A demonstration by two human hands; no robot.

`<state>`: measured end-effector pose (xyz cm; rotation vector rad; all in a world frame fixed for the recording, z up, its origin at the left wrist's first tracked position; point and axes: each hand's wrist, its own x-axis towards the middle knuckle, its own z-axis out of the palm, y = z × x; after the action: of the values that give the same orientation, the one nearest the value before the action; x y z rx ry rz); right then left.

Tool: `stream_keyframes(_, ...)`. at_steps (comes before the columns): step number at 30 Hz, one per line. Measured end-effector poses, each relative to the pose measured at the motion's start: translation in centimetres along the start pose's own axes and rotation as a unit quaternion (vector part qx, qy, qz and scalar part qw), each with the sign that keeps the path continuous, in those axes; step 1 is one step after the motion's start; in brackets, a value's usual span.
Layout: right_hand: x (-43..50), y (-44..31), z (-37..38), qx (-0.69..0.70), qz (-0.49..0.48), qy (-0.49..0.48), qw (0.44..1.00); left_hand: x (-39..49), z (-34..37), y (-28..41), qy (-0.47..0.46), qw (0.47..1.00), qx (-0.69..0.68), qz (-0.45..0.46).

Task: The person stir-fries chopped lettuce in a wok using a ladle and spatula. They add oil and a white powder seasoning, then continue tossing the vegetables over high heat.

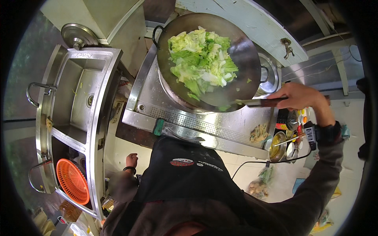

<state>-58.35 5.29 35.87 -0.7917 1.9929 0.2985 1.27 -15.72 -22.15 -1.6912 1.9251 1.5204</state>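
Note:
My right hand (pixel 301 96) grips the wooden handle of a wok turner (pixel 254 102). The turner reaches over the near right rim of a large wok (pixel 245 56), its blade end hidden among steam and leaves. Inside the wok lies a heap of chopped pale-green leafy cabbage (pixel 203 59), mostly toward the left and middle. Low on my left side hangs my left hand (pixel 131 160), touching nothing that I can see. Its fingers look curled, but they are too small to make out well.
The wok sits on a stainless steel stove (pixel 147 88). At left stands a double sink (pixel 79 88), an orange colander (pixel 72 181) in its nearer basin. Right of the stove are a metal bowl (pixel 277 147) and bottles (pixel 292 119). A green-headed brush (pixel 159 126) lies on the front edge.

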Motion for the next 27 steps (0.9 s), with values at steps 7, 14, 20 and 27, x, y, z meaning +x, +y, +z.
stream_keyframes(7,11.7,-2.9,6.5,0.317,-0.044,0.108,0.941,-0.1,-3.6,-0.7,-0.007,0.999,0.035,-0.007)
stream_keyframes(14,7.8,3.8,11.8,0.617,0.053,0.139,0.773,2.5,-6.7,0.2,-0.021,0.997,0.072,-0.032)
stream_keyframes(20,4.2,3.6,17.8,0.457,0.079,0.257,0.848,5.4,-7.3,2.6,-0.047,0.993,0.101,0.049)
stream_keyframes(27,-0.3,1.3,19.2,0.356,0.138,0.257,0.888,5.9,-9.0,3.8,-0.041,0.994,0.093,0.046)
